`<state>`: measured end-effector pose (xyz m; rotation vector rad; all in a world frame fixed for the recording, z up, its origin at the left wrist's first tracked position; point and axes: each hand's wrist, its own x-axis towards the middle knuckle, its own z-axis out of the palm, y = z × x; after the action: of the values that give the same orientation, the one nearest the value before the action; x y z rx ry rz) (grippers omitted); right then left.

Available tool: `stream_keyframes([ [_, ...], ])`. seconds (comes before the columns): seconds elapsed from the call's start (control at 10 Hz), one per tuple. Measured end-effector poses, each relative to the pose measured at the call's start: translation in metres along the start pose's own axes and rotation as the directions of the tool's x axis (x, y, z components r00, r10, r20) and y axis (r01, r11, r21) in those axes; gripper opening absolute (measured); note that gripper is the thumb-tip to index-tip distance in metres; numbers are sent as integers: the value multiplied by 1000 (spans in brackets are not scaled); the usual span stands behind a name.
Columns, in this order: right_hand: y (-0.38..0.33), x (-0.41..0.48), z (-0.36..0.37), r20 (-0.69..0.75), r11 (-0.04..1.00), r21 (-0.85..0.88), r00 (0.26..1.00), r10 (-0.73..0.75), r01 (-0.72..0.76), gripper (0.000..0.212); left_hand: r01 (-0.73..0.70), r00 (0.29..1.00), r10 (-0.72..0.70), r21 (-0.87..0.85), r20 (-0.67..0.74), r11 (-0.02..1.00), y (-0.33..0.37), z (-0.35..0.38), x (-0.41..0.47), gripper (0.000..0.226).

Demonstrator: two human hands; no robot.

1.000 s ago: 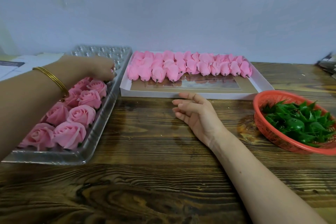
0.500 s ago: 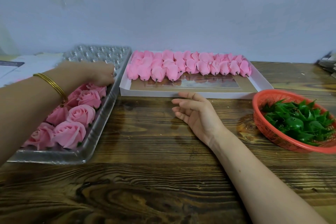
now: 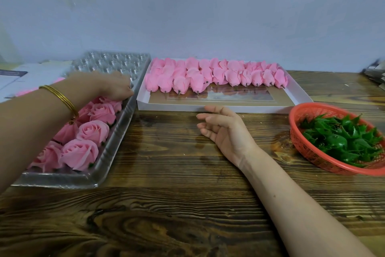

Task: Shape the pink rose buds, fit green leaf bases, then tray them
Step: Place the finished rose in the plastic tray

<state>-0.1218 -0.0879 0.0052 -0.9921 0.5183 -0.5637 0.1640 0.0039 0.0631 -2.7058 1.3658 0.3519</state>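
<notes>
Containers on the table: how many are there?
3: clear tray of roses on the left, white box of buds at the back, red basket of leaf bases on the right. None seems hidden.

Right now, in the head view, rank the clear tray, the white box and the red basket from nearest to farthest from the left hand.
1. clear tray: on the left; the left hand is right over it.
2. white box: centre back, its left wall just right of that hand.
3. red basket: far right, beyond the right hand.
</notes>
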Motion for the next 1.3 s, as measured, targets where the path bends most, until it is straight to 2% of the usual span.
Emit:
stream_keyframes([
  [0.1,0,0,0,1,1000,1,1000,0,0,26,9,1000,-9,0,2,1000,3,-1,-1,35],
  [0.2,0,0,0,2,1000,-2,1000,-1,1,26,59,998,-60,-78,-7,995,7,0,-4,36],
  [0.3,0,0,-1,6,1000,2,1000,-3,3,27,76,997,-75,-58,13,995,6,4,-2,38],
  [0.6,0,0,0,8,1000,1,1000,-3,3,27,10,998,-29,295,59,956,7,9,0,39],
  [0.7,0,-1,0,10,1000,-3,1000,-3,3,27,129,991,-131,56,28,990,14,5,-6,35],
  [1.0,0,0,0,14,1000,9,1000,-2,1,28,-44,998,35,232,43,972,15,-1,-13,37],
  [1.2,0,1,0,18,1000,7,1000,-4,4,27,57,995,-73,200,73,978,20,-1,-16,36],
  [1.3,0,1,0,18,1000,-1,1000,-7,7,25,145,988,-146,25,43,989,17,4,-11,40],
])
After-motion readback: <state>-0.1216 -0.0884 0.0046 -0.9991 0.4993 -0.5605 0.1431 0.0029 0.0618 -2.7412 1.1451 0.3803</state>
